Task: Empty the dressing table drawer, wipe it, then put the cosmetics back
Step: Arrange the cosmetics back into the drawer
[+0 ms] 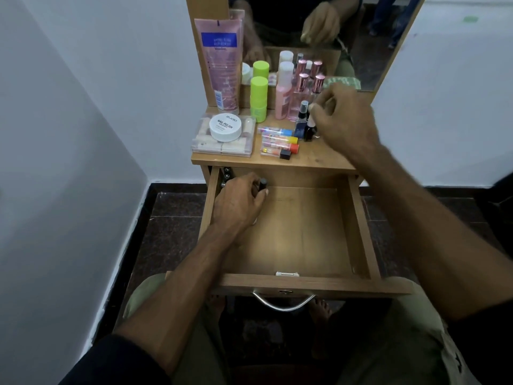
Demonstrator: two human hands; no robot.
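The wooden drawer (358,226) is pulled open below the dressing table top (319,159). My left hand (238,202) is inside its back left corner, gripping a dark tube (263,184) upright. A few dark round items (226,176) stand in that corner behind the hand. My right hand (344,118) is over the table top, its fingers pinching the cap of a small dark nail polish bottle (310,130) that stands beside a dark blue spray bottle (301,120).
On the table top stand a pink tube (222,65), two green sticks (259,98), pink bottles (283,90), a clear box with a white nail polish remover jar (225,127), and coloured lip balms (279,140). A mirror (347,37) rises behind. A metal handle (283,302) sits on the drawer front.
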